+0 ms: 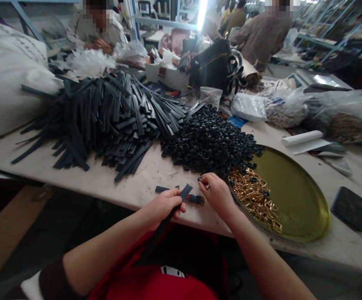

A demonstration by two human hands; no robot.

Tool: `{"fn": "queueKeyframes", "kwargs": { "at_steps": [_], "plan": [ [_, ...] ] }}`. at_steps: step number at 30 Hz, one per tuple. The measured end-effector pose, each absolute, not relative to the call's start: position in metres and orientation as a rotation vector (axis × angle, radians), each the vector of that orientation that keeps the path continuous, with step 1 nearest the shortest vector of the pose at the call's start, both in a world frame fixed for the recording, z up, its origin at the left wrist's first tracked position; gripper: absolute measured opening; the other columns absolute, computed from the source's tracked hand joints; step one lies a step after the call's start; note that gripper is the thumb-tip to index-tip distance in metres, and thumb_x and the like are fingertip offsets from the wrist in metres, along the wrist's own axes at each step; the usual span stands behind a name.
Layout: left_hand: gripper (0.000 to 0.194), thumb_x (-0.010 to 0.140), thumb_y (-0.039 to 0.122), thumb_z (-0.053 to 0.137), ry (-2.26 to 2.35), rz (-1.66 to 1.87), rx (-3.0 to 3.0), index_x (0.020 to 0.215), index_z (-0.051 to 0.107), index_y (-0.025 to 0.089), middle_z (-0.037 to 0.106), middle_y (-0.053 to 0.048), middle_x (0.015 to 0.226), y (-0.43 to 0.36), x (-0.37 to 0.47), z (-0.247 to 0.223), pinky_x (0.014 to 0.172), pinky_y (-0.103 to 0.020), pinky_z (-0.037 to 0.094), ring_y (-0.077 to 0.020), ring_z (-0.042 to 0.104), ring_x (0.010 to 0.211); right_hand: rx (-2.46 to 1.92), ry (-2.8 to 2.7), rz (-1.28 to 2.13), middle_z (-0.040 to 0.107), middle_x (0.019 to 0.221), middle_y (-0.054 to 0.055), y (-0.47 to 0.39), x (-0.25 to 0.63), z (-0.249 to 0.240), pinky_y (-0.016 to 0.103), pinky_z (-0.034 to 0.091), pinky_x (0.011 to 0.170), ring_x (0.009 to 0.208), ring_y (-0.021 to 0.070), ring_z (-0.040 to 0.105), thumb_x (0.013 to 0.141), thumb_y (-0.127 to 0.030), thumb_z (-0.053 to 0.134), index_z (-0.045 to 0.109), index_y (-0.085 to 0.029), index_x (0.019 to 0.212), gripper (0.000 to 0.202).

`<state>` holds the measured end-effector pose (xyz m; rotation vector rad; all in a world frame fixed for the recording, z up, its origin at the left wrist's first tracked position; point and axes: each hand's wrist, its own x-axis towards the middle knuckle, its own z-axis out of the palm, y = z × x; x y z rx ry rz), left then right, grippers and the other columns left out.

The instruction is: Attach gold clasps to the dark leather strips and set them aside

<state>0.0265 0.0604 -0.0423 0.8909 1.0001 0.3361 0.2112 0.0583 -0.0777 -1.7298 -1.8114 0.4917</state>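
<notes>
My left hand [170,203] is closed around a flat black strap [185,191]. The strap's free end sticks up past the thumb, and its length hangs down toward my lap. Over the table, beside the heap of small black loops [212,139], my right hand [215,192] pinches its fingertips together. Something small and dark shows at those fingertips, too small to name. Between my hands on the tabletop lies a dark tool [196,199] with orange marks, partly behind the strap. Gold buckles [251,196] fill the left part of a round golden tray [305,200], right of my right hand.
A big heap of black straps [106,112] covers the table's left side, next to a white sack [8,83]. A phone [350,208] lies at the right. Behind are a black bag [210,66] and plastic-wrapped bundles [287,112]. Other people are at work farther back.
</notes>
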Motion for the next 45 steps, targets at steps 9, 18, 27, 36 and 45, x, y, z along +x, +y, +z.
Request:
{"fn": "queueKeyframes", "kwargs": {
  "at_steps": [9,18,27,36,45],
  "plan": [
    [0.020,0.083,0.035,0.040,0.987,0.430,1.230,0.079,0.048,0.017,0.055,0.004,0.057,0.025,0.028,-0.041,0.043,-0.018,0.031,-0.0057,0.041,0.041,-1.131,-0.418,1.529,0.065,0.077,-0.002,0.007,0.187,-0.064,0.024,0.042,0.060,0.063,0.0105,0.056,0.061,-0.035,0.072,0.061,-0.023,0.086,0.030],
    [0.026,0.085,0.033,0.035,1.090,0.410,1.697,0.068,0.049,0.018,0.045,0.005,0.052,0.005,0.030,-0.037,0.047,-0.021,0.029,-0.0100,0.043,0.048,-1.096,-0.516,1.415,0.058,0.065,-0.005,-0.028,0.172,-0.072,0.020,0.040,0.058,0.057,0.0076,0.050,0.063,-0.030,0.073,0.061,-0.020,0.079,0.022],
    [0.028,0.084,0.032,0.035,0.931,0.028,1.984,0.072,0.056,0.018,0.055,0.000,0.062,0.013,0.028,-0.019,0.054,-0.023,0.033,-0.0146,0.050,0.059,-1.143,-0.684,1.645,0.065,0.074,-0.002,-0.047,0.190,-0.066,0.025,0.044,0.067,0.065,0.0112,0.058,0.063,-0.031,0.072,0.064,-0.020,0.086,0.026],
    [0.055,0.087,0.039,0.029,1.012,0.045,1.651,0.137,0.015,0.018,0.053,0.003,0.063,0.007,0.027,-0.041,0.050,-0.023,0.037,-0.0152,0.050,0.054,-1.232,-0.867,1.386,0.057,0.078,-0.003,-0.042,0.176,-0.077,0.025,0.043,0.065,0.070,0.0125,0.054,0.068,-0.028,0.067,0.054,-0.025,0.100,0.034],
    [0.032,0.087,0.042,0.032,1.033,0.220,1.678,0.077,0.053,0.019,0.050,0.001,0.065,0.028,0.036,-0.049,0.055,-0.022,0.036,-0.0150,0.048,0.065,-2.086,-1.807,0.233,0.058,0.084,0.009,-0.014,0.266,-0.058,0.033,0.037,0.071,0.080,0.0213,0.053,0.085,-0.025,0.044,0.063,-0.017,0.084,0.020]
  ]
}}
